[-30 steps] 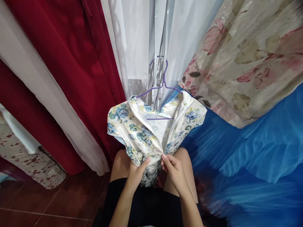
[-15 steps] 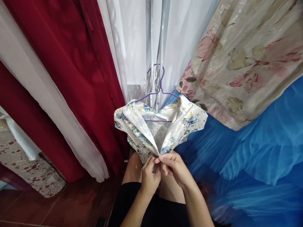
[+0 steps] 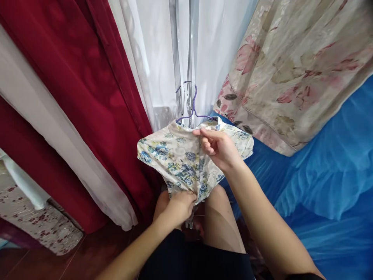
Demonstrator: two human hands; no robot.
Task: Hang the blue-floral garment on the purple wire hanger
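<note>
A white floral dress with blue and yellow flowers hangs on a purple hanger before me, its front edges drawn together up to the collar. My right hand is closed in a pinch at the top of the front seam, just under the neckline; the zipper pull is too small and hidden to see. Lower down, my left hand grips the cloth at the bottom of the visible front, with its fingertips partly hidden. The skirt below that hand is mostly out of sight.
Long red cloth and white cloth hang behind and left. On the right are a beige floral gown and blue tulle. Dark red floor tiles and my bare knees show below.
My right hand has risen from the waist to the collar, and the open V of the front has closed. My left hand stays low on the cloth.
</note>
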